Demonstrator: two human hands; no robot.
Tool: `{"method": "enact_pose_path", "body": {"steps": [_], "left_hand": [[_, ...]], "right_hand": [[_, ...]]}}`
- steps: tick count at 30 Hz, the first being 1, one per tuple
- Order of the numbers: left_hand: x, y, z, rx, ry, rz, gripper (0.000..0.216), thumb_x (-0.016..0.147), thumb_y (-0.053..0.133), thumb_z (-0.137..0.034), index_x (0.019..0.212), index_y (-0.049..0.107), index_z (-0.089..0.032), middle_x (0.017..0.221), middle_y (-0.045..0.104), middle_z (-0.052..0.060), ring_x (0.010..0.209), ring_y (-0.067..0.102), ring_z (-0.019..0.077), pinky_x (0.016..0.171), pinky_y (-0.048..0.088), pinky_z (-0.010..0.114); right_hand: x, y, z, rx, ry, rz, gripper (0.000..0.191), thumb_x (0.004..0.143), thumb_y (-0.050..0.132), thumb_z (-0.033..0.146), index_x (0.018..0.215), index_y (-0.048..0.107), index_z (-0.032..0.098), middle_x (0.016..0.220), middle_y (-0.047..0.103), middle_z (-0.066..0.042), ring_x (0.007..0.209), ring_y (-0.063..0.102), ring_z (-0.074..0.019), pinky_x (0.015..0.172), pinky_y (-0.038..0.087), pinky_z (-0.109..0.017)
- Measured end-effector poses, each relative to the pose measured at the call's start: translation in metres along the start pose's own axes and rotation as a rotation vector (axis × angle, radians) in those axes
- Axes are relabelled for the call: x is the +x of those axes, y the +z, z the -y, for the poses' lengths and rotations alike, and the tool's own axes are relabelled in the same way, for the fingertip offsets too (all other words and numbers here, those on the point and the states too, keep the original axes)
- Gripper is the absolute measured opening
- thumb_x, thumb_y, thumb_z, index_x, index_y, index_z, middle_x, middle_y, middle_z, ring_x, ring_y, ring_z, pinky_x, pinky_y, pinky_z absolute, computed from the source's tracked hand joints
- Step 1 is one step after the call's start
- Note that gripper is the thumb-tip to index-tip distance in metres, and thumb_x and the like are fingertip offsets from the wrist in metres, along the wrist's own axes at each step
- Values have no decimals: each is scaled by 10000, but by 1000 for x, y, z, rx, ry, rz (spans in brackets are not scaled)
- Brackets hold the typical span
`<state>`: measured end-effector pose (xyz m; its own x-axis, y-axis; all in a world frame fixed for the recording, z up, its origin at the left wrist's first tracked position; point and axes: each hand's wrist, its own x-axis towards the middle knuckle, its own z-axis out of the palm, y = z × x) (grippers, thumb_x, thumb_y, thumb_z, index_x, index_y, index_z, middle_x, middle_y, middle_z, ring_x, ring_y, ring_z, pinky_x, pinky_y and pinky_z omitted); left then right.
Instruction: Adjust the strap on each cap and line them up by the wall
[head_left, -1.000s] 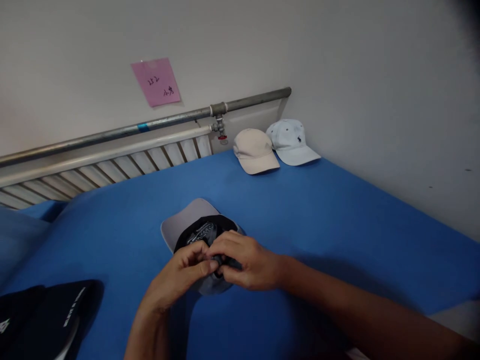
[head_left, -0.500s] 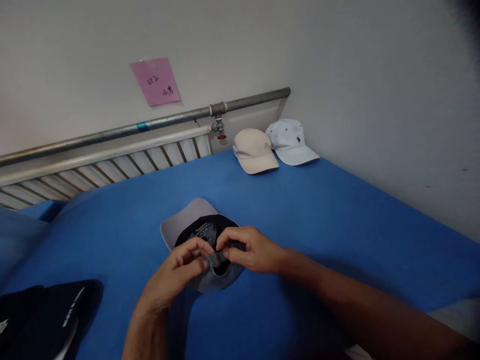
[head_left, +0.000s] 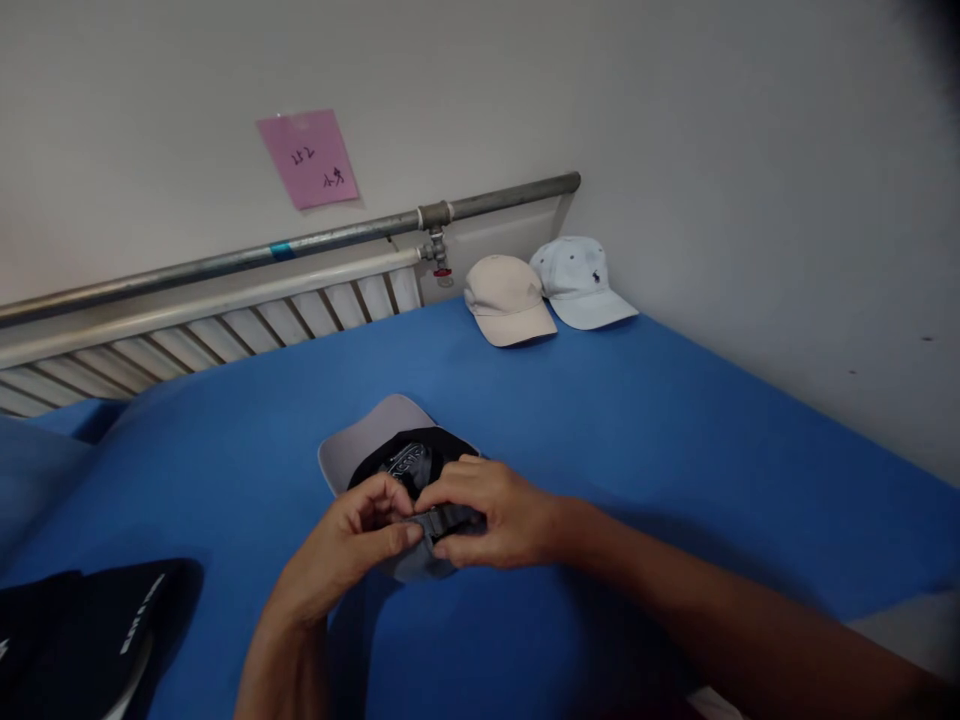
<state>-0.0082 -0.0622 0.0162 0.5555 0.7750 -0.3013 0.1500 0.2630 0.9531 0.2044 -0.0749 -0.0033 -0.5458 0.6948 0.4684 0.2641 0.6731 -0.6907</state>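
A grey baseball cap (head_left: 375,432) lies upside down on the blue tabletop, its brim pointing away to the far left and its dark inside showing. At its back, my left hand (head_left: 349,540) pinches one side of the adjustment strap between thumb and fingers. My right hand (head_left: 495,512) grips the same strap from the other side, close to the buckle (head_left: 433,522). The fingertips of both hands nearly meet there. Part of the cap's back and right side is hidden behind my right hand.
A beige cap (head_left: 510,300) and a light blue cap (head_left: 583,285) sit side by side at the far corner. Dark caps (head_left: 82,630) lie at the left front. A radiator (head_left: 225,335) and a metal pipe (head_left: 337,232) run along the wall under a pink note (head_left: 309,160).
My right hand has shifted slightly left and down along the strap, and its fingers now cover more of the cap's back. The strap has turned a little; the cap stays in place.
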Motion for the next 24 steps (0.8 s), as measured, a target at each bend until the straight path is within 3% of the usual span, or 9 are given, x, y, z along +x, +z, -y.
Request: {"method": "enact_pose_path", "body": {"steps": [4,10,16,20,24], "left_hand": [[0,2,-1,40,-8,-8,306,728,753,-337,737,501,-164,667,486,-50,596,415,63,548,340,194],[0,0,3,72,46,-11,287,778,703,-347,713,491,-166,674,468,-46,611,385,70,552,314,195],[-1,1,1,73,42,-20,298,778,698,-342,700,471,-166,659,456,-48,602,380,71,544,313,197],[2,6,1,86,-15,33,265,779,694,-385,840,534,-184,722,501,-37,649,436,91,584,359,220],[5,11,3,189,0,92,236,784,689,-384,848,633,-164,803,563,2,761,492,128,692,399,260]], "right_hand": [[-1,3,0,-59,-88,-24,213,779,672,170,991,656,160,791,637,1,728,563,-114,763,424,-275],[-1,3,-1,-36,-5,-82,197,767,693,189,961,663,165,799,631,-8,746,571,-123,738,449,-260],[-1,3,-2,-35,35,-39,206,765,678,182,970,666,166,806,621,-12,744,572,-123,702,453,-243],[-2,1,0,5,25,24,233,771,629,150,1000,662,171,820,632,-11,737,572,-120,704,454,-247],[-1,-3,3,157,100,32,359,708,610,65,1044,647,185,896,663,-4,792,595,-120,733,464,-244]]}}
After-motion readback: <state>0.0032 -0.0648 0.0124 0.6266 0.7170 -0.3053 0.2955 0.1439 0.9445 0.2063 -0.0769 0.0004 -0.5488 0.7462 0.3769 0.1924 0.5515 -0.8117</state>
